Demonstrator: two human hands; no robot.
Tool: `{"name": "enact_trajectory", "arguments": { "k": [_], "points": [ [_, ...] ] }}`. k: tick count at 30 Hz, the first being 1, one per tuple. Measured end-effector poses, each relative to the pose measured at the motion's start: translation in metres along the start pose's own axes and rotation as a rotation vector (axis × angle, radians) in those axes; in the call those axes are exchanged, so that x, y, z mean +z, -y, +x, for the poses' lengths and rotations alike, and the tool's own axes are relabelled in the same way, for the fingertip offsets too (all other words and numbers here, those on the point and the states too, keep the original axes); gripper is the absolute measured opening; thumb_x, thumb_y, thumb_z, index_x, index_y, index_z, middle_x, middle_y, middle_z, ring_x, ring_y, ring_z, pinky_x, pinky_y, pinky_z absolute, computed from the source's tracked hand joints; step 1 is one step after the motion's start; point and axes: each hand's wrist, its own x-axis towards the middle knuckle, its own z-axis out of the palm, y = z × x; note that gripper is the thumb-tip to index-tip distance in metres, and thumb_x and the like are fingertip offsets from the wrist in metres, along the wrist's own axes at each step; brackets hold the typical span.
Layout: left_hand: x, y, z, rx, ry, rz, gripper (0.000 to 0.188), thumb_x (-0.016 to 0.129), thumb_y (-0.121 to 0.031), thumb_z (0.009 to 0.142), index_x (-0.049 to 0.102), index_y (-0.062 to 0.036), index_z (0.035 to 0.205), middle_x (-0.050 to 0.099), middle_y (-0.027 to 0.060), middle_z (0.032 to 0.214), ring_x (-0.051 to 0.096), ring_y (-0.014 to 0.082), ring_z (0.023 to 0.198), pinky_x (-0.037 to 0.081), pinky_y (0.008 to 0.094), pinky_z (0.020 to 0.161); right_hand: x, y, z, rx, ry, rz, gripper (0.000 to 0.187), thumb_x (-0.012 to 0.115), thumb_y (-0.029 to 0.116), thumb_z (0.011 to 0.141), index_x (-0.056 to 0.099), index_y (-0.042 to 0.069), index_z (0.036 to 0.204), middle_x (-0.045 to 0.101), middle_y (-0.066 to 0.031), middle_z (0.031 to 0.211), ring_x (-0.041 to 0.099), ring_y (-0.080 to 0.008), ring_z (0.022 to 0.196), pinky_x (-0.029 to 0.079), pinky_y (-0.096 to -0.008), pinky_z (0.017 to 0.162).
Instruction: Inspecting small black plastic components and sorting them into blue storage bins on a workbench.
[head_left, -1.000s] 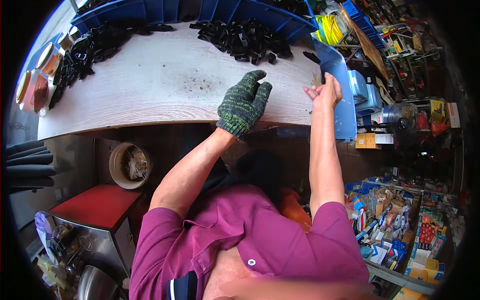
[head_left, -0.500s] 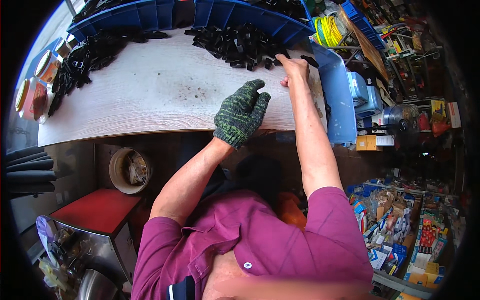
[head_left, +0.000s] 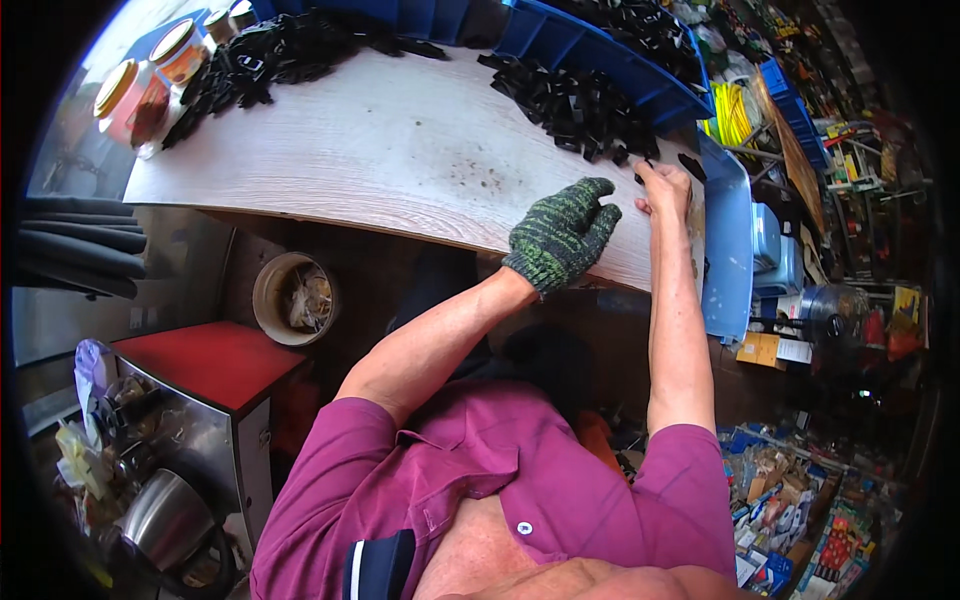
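Observation:
My right hand, bare, is at the near right edge of a heap of small black plastic parts. Its thumb and fingers are pinched on a small black plastic part, mostly hidden by the fingers. My left hand wears a dark green knitted glove. It hovers over the front edge of the pale wood-grain table, its fingers half bent and apart from the thumb, with nothing visible between them. A second heap of black parts lies along the table's far left side.
Blue bins line the table's back, one holding more black parts. A light blue tub stands against the right edge. Lidded jars sit at far left. Below are a waste bucket and a red-topped cabinet.
The whole view has turned, so the table appears lower and farther right. My right hand has drawn back slightly from the heap, and a black part now shows at its fingertips.

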Motion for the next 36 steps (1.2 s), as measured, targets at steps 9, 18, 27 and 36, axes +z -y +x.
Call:
{"name": "enact_trajectory", "arguments": {
  "k": [9, 18, 27, 36],
  "points": [
    [-0.004, 0.009, 0.014, -0.213, 0.002, -0.117, 0.041, 0.064, -0.031, 0.094, 0.059, -0.0046, 0.124, 0.07, 0.0166, 0.098, 0.068, 0.0224, 0.081, 0.055, 0.0374, 0.07, -0.013, 0.004, -0.023, 0.034, 0.091, 0.325, 0.032, 0.075, 0.021, 0.081, 0.065, -0.004, 0.099, 0.058, -0.0045, 0.062, 0.051, -0.0118, 0.04, 0.053, -0.0304, 0.043],
    [-0.013, 0.016, 0.061, -0.259, 0.425, -0.08, 0.03, 0.057, -0.027, 0.093, 0.068, 0.0006, 0.093, 0.065, 0.0144, 0.072, 0.065, 0.0216, 0.055, 0.053, 0.0339, 0.05, -0.003, 0.009, -0.102, -0.23, 0.532, 0.425, 0.021, 0.066, 0.012, 0.091, 0.067, 0.0, 0.108, 0.069, -0.0007, 0.09, 0.062, -0.0063, 0.076, 0.049, -0.0204, 0.07],
    [-0.033, 0.023, 0.061, 0.017, 0.382, 0.301, 0.027, 0.059, -0.029, 0.094, 0.066, -0.0041, 0.103, 0.07, 0.0176, 0.093, 0.07, 0.0288, 0.08, 0.055, 0.0378, 0.068, 0.011, 0.004, -0.122, -0.381, 0.339, 0.462, 0.028, 0.065, 0.03, 0.097, 0.066, 0.003, 0.098, 0.052, 0.0055, 0.061, 0.041, -0.0033, 0.049, 0.032, -0.0214, 0.046],
    [-0.169, 0.059, 0.139, 0.014, -0.141, 1.047, 0.036, 0.063, -0.04, 0.088, 0.066, -0.0081, 0.105, 0.068, 0.0212, 0.105, 0.065, 0.0402, 0.099, 0.053, 0.0497, 0.082, 0.02, 0.012, -0.133, -0.074, 0.241, 0.78, 0.034, 0.044, 0.035, 0.098, 0.044, 0.012, 0.074, 0.031, 0.0026, 0.048, 0.038, -0.0112, 0.042, 0.054, -0.0374, 0.049]
  ]
}}
